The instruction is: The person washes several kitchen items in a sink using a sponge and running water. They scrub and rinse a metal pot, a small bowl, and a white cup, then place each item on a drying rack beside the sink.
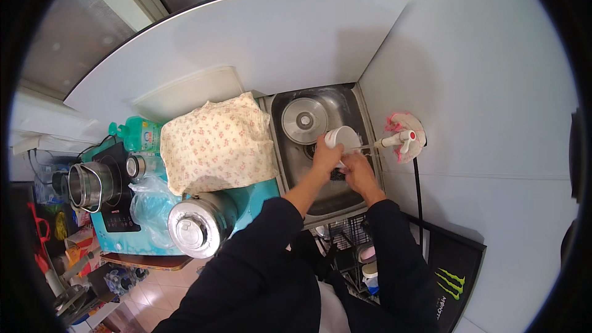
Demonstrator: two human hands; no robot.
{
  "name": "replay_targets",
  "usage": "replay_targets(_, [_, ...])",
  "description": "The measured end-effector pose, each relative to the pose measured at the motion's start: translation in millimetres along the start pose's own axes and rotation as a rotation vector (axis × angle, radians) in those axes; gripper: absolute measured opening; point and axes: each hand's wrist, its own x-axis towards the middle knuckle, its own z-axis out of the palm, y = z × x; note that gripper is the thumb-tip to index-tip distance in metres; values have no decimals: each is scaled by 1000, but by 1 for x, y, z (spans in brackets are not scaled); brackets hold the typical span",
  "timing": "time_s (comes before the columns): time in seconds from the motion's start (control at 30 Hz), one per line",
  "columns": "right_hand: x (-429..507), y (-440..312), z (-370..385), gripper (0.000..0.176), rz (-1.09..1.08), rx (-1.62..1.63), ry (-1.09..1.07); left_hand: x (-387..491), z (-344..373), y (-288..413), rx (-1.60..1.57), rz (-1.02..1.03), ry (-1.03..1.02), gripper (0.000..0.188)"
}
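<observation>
Over the stainless steel sink (289, 166), my left hand (327, 155) grips a white bowl or cup (348, 138) that is tilted, its mouth towards the wall tap (393, 140). My right hand (360, 175) is at the lower side of the white vessel, near the tap's spout; its fingertips are partly hidden, and whether it holds anything cannot be told. A thin stream seems to run from the spout to the hands. A round metal lid (304, 120) with a knob lies in the sink's upper left part, beyond my left hand.
Left of the sink, a flowered cloth (219, 143) covers something on the turquoise counter (252, 203). Near it are a lidded metal container (196, 229), a plastic bag (155, 208), a green pump bottle (141, 134) and a metal pot (90, 186) by the cooktop (121, 217). A wire rack (344, 236) stands below the sink.
</observation>
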Motion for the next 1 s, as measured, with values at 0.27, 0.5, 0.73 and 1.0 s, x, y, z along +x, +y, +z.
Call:
replay_targets(0.27, [1,5,2,37,-305,-153,14,-1,-2,5,90,-72,4,69])
replay_targets(0.5, [-3,5,4,38,-340,-181,75,5,-2,1,87,-173,-109,71])
replay_targets(0.73, [1,1,1,38,-36,205,87,-4,-2,4,77,-48,7,69])
replay_targets(1.0, [1,2,0,36,122,476,-13,-2,1,4,50,61,72,69])
